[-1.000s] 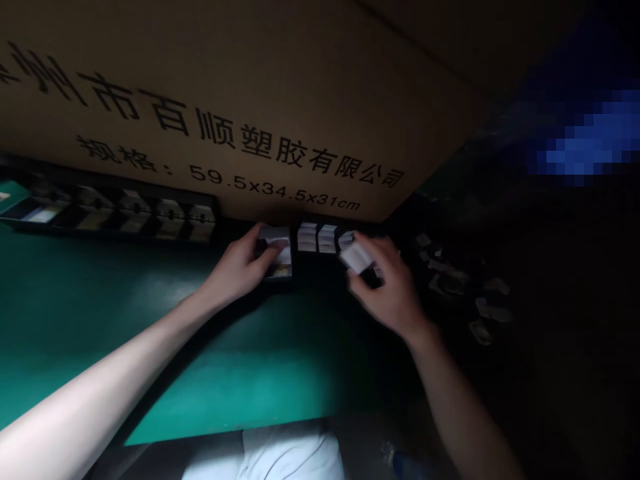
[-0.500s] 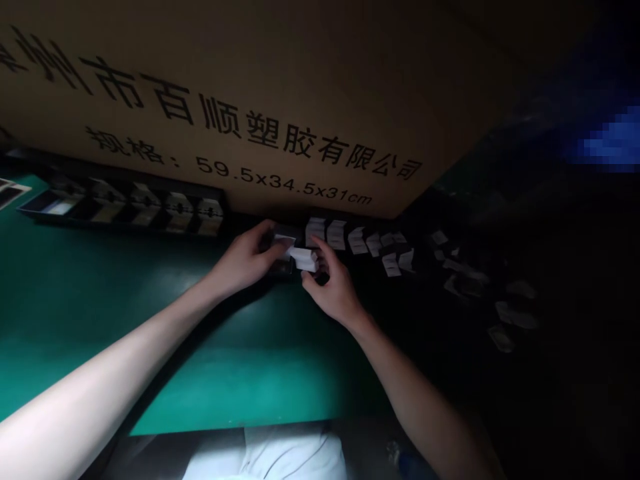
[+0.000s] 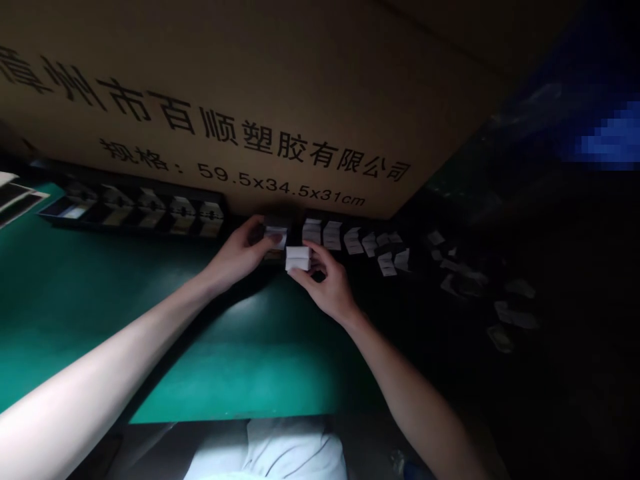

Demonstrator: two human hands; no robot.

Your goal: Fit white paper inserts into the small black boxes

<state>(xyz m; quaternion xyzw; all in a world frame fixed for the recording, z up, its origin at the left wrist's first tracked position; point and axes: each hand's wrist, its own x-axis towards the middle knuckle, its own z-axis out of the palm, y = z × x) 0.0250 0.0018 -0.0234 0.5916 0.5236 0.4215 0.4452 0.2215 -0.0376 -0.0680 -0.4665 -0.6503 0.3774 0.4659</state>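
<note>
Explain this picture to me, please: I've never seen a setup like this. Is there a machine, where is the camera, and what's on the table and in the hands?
There is no machine here, just a person's two bare hands. The view comes from a camera worn on the head, looking forward and down. The left hand grips a small dark open box with a white lining. Beside it, the right hand pinches a small white folded block. On the green tabletop, to the left, is a row of dark open-lidded boxes; to the right are white folded pieces. Behind stands a large brown cardboard carton with black printing. The far right is too dark to make out well.
</note>
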